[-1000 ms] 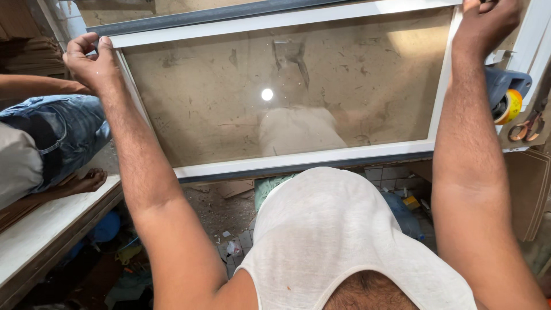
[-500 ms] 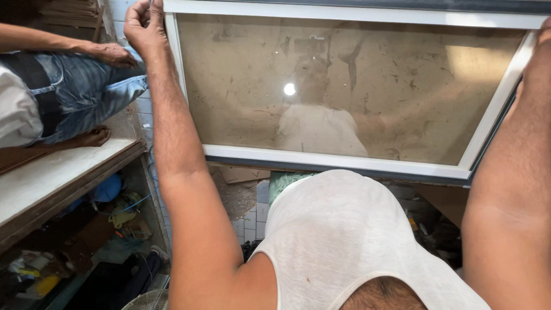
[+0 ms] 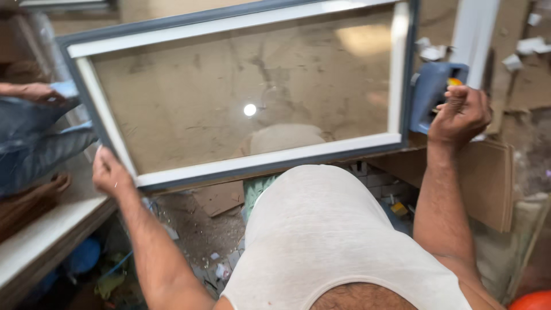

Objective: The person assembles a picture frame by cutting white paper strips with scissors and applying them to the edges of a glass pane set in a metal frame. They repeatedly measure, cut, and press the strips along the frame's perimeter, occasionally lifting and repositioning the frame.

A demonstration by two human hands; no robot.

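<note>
Left hand [image 3: 110, 173] closed on lower left corner of glass pane [image 3: 247, 97], tilted above littered floor [image 3: 198, 227]. Right hand [image 3: 459, 115] curled at pane's right edge, just beside blue tool [image 3: 427, 92]; grip there not clear.

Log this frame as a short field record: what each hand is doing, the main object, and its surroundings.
main object: glazed window frame, white inside, grey outer edge, glass dusty
left hand: grip on the frame's lower left corner
right hand: off the frame, fingers curled at a blue tool by the frame's right edge
nearby: another person's jeans-clad leg on a white bench at left; cardboard sheet at right
</note>
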